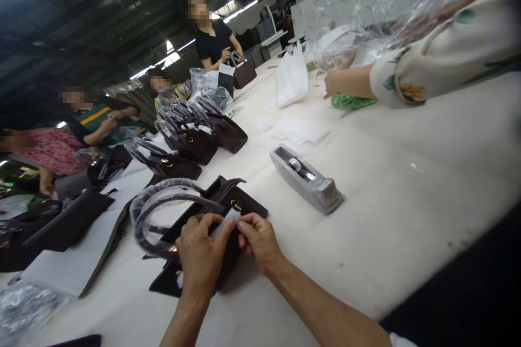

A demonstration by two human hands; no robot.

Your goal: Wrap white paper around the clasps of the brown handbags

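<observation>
A dark brown handbag (248, 201) lies on the pale table in front of me, its two handles (142, 222) wrapped in clear plastic and pointing left. Across the bag's top, my left hand (202, 246) pinches a small piece of white wrapping (231, 217) beside a gold-coloured clasp. My right hand (258, 238) has its thumb and forefinger closed at the right end of the same white piece. A grey tape dispenser (307, 179) sits to the right of the bag.
More handbags (211, 124) with wrapped handles stand at the back left. White sheets (299, 133) and a white bag (292, 78) lie beyond the dispenser. A co-worker's arms (354, 81) reach in from the right. Several people stand across the table (391, 200).
</observation>
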